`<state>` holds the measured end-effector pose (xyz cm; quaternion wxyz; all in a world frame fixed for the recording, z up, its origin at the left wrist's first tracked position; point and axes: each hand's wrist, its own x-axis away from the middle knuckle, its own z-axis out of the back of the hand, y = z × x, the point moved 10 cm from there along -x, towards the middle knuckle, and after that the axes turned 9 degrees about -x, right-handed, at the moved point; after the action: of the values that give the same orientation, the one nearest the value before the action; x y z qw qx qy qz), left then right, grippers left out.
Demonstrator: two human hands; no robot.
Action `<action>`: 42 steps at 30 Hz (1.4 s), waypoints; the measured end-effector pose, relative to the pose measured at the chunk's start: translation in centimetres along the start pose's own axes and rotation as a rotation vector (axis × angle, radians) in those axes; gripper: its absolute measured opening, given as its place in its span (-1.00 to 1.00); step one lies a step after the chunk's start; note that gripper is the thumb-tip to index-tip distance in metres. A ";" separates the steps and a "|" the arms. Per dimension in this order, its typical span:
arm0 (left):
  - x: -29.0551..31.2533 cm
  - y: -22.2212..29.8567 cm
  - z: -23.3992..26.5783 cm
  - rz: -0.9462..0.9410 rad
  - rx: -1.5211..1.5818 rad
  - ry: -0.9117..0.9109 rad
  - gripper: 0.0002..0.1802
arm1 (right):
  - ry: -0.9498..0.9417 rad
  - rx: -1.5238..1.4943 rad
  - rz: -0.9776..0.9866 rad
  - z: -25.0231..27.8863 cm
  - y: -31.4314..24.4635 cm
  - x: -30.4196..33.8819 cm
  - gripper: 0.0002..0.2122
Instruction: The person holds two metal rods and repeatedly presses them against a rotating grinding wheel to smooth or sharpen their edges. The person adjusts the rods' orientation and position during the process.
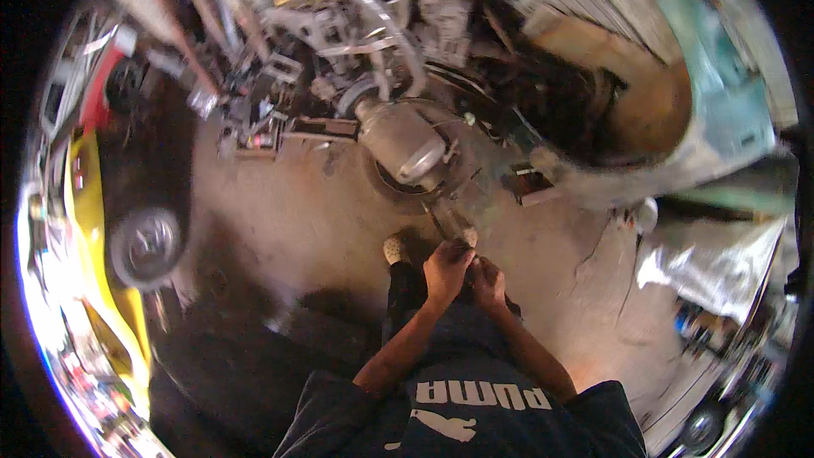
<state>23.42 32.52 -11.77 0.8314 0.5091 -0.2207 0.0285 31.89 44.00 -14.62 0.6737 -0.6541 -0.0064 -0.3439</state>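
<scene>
My left hand (445, 271) and my right hand (489, 282) are held close together in front of my waist, fingers curled around a small pale object (465, 237) that is too blurred to name. Both forearms rise from my dark shirt at the lower edge. Just beyond my fingertips, on the dirt floor, lies a flat greenish metal part (475, 203). Behind it a grey cylindrical metal housing (400, 142) rests on a round ring. One foot in a light shoe (395, 249) stands left of my hands.
A yellow vehicle (89, 229) with a dark wheel (146, 246) stands along the left. A heap of scrap metal and engine parts (322, 25) fills the back. A teal and brown body panel (712, 110) and crumpled grey sheeting (708, 263) lie at the right.
</scene>
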 end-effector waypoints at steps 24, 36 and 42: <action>11.7 -18.0 -4.5 0.704 0.954 0.354 -0.79 | -0.285 -0.553 -0.823 -2.9 11.0 5.6 -0.66; 6.2 -16.3 -16.6 0.834 0.852 0.566 -0.79 | -0.332 -0.300 -0.864 6.4 19.9 -8.3 -0.74; 4.1 -18.2 -18.0 0.960 0.868 0.647 -0.80 | -0.279 -0.266 -0.922 5.0 27.1 -10.6 -0.79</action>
<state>38.13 38.53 -32.20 0.4741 0.6063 -0.1315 0.6248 38.76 50.77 -42.53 0.3551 -0.7032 -0.3410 -0.5129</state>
